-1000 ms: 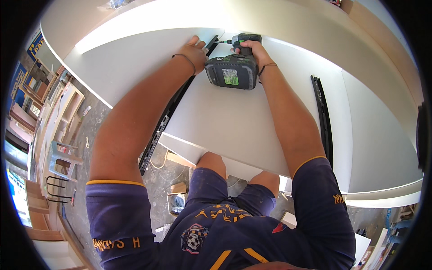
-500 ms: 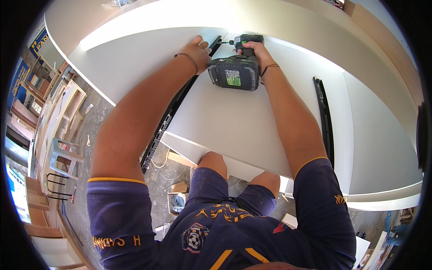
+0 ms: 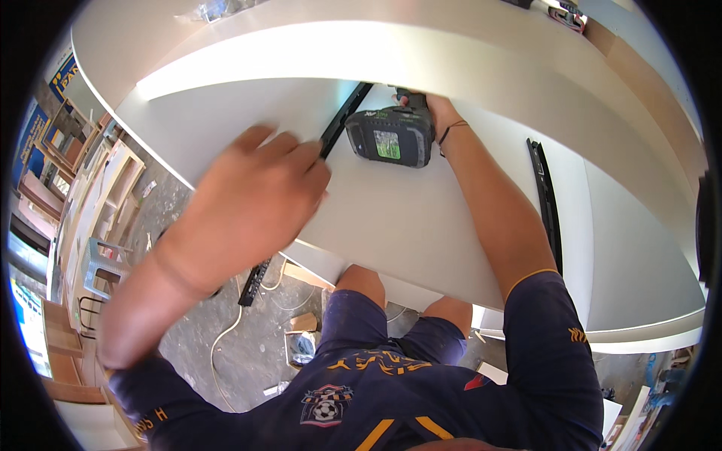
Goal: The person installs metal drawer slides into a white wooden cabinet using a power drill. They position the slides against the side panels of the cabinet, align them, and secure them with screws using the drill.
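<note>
My right hand [image 3: 421, 105] grips a dark cordless drill [image 3: 391, 135] with a green-labelled battery, its nose pointed at the far end of a black drawer rail [image 3: 342, 120] lying along the left side of a white panel [image 3: 421, 218]. My left hand [image 3: 252, 199] is raised close to the camera, blurred, fingers together and holding nothing, over the middle of the rail. A second black rail [image 3: 545, 199] lies on the right side of the panel.
A white board [image 3: 301, 45] stands upright behind the panel. Another white panel [image 3: 639, 248] adjoins on the right. Below are a concrete floor [image 3: 248, 353] with a white cable, scraps and wooden frames [image 3: 98, 218] at the left.
My left hand has left the far end of the rail and swung back toward me, now large and blurred. The drill and my right hand stay near the rail's far end.
</note>
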### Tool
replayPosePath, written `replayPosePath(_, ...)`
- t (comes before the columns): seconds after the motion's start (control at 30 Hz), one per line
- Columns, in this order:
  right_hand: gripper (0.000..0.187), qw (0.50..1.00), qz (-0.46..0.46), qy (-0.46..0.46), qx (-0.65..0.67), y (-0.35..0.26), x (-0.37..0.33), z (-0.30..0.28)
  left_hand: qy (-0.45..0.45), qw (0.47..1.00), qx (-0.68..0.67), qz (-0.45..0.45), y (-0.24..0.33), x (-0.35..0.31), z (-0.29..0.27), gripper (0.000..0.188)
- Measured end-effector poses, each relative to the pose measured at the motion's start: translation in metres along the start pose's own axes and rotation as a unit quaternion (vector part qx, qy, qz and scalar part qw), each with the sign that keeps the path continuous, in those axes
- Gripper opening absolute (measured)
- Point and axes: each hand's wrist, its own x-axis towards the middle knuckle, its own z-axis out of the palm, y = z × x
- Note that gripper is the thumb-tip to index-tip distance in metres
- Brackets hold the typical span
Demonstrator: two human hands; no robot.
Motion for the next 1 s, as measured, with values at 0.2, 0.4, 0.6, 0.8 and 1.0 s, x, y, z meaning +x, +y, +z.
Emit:
replayPosePath(0.2,0.021,1.000,-0.014,-0.016,0.016,0.007,0.000,0.001,0.501,0.823,-0.071,-0.259,-0.046,-0.061,0.061,0.070)
replayPosePath(0.4,0.017,0.998,-0.042,-0.055,-0.003,0.002,-0.001,-0.008,0.380,0.595,-0.656,-0.267,-0.041,-0.040,0.107,0.053)
replayPosePath(0.6,0.017,0.999,-0.032,-0.001,-0.014,0.003,-0.021,0.020,0.368,0.658,-0.627,-0.195,-0.052,-0.061,0.132,0.020)
replayPosePath(0.8,0.025,0.992,-0.102,-0.034,-0.073,0.005,-0.027,0.027,0.383,0.705,-0.560,-0.204,-0.055,-0.068,0.137,0.018)
replayPosePath(1.0,0.030,0.997,-0.058,-0.033,-0.032,0.001,-0.029,0.029,0.378,0.784,-0.454,-0.188,-0.056,-0.066,0.132,0.021)
